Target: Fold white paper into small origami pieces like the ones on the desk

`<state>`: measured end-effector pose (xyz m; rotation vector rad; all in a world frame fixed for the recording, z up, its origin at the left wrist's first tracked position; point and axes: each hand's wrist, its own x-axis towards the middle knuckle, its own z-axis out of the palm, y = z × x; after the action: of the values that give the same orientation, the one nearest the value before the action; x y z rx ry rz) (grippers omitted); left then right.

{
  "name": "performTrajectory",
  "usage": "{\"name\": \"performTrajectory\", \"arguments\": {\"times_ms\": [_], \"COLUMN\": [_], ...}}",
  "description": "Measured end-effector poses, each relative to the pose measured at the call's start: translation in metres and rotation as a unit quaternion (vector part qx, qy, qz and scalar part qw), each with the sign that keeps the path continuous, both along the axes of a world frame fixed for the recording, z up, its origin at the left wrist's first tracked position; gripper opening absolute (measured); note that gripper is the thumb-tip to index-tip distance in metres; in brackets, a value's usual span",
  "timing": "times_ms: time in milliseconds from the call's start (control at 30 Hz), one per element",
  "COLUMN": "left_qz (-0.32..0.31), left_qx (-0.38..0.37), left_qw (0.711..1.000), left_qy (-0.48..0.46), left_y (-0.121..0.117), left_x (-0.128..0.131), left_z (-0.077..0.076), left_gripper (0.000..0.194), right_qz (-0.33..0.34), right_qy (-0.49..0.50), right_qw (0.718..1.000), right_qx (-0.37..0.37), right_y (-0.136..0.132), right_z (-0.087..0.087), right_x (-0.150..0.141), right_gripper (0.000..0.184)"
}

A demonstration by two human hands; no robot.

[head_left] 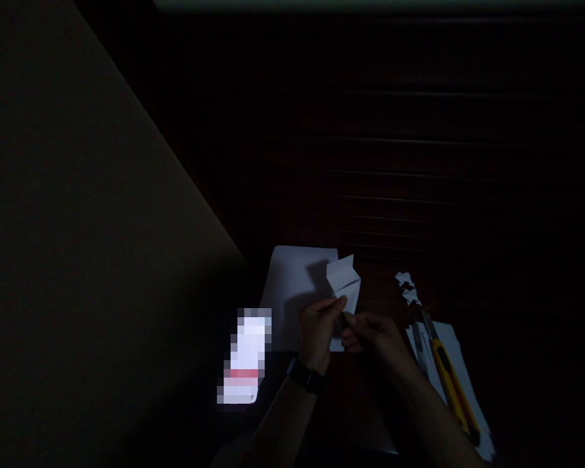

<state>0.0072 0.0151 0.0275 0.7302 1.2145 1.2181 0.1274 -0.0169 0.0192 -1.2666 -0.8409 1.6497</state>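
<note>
A small piece of folded white paper [344, 273], its upper flap standing up at a crease, is pinched between the thumb and fingers of my left hand [316, 325]. Close against it on the right, my right hand [377, 335] has its fingers drawn together at the paper's lower part. A small dark thing [345, 320] shows between the two hands, too dim to name. Beneath the hands lies a larger white sheet [292, 279] on the dark table. A dark watch [305, 376] is on my left wrist.
To the right, a yellow box cutter [451, 387] with its blade out lies on a stack of white paper [461, 364]. Small folded paper pieces [405, 286] sit beyond it. A glowing, blurred-out screen [246, 357] is at left, near a pale wall [102, 260].
</note>
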Motion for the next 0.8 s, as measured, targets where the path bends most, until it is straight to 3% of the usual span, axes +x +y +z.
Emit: {"name": "performTrajectory", "arguments": {"times_ms": [333, 800], "left_qz": [0.009, 0.014], "left_qx": [-0.009, -0.024], "left_qw": [1.0, 1.0], "left_qy": [0.022, 0.009], "left_y": [-0.002, -0.003], "left_x": [0.003, 0.003], "left_z": [-0.004, 0.001], "left_gripper": [0.031, 0.036], "right_qz": [-0.014, 0.023], "right_qy": [0.026, 0.042], "right_qw": [0.999, 0.997], "right_qx": [-0.035, -0.057], "right_y": [0.003, 0.004], "right_z": [-0.008, -0.002], "right_x": [0.003, 0.01], "right_gripper": [0.032, 0.033]}}
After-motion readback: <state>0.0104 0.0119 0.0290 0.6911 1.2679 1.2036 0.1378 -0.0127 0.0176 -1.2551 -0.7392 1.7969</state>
